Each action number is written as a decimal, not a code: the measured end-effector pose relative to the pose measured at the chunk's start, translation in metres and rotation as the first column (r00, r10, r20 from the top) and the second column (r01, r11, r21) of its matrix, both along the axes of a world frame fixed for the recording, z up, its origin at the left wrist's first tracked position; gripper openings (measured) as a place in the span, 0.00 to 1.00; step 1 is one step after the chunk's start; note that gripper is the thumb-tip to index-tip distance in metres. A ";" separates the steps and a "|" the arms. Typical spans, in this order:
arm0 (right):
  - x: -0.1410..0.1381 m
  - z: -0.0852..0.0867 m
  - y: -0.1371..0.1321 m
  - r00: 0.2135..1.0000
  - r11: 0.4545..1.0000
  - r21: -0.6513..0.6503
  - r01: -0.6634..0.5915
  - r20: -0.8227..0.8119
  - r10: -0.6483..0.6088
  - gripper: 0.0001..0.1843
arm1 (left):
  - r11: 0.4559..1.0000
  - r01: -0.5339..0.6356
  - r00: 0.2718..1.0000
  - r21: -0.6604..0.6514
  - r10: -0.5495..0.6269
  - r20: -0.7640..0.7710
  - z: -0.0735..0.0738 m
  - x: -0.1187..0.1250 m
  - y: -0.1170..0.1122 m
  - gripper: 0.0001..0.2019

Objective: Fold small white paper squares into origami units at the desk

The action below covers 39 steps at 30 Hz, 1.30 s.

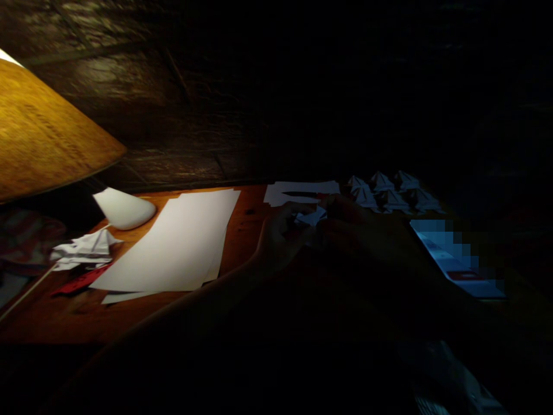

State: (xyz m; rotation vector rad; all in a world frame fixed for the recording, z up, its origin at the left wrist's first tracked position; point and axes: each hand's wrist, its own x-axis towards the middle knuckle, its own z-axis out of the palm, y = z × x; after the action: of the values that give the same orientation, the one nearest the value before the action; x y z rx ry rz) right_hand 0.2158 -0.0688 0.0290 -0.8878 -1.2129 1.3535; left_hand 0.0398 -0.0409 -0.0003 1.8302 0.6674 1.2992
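Between both hands is a small piece of folded white paper (311,217), held above the dark middle of the table. My left hand (279,233) grips its left side with fingers bent round it. On the other side my right hand (345,225) has its fingers closed at the paper's right edge; deep shadow hides much of that hand. Just behind the hands lie cut white paper sheets (302,188). To their right stand several folded paper figures (393,199) in two rows.
A stack of white sheets (173,242) covers the table's left part. Left of it are a white lamp base (125,208), crumpled folded paper (86,249), a red object (82,281) and a lampshade (52,135). A lit screen (453,259) lies at right. A dark wall (194,132) stands behind.
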 end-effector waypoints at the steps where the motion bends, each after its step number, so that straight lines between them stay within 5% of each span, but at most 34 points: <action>1: 0.000 0.001 0.000 1.000 1.000 0.000 -0.003 0.011 0.003 0.14 | 1.000 -0.002 1.000 -0.006 0.002 -0.002 0.000 0.000 0.000 0.14; 39: 0.001 0.004 -0.005 0.999 1.000 0.023 0.000 0.052 -0.001 0.12 | 0.999 0.040 0.998 -0.024 -0.038 0.054 -0.003 0.003 0.001 0.12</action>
State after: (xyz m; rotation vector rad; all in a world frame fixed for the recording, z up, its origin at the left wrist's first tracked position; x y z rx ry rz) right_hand 0.2167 -0.0733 0.0333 -0.9118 -1.2652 1.3205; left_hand 0.0425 -0.0402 -0.0028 1.7740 0.6134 1.3042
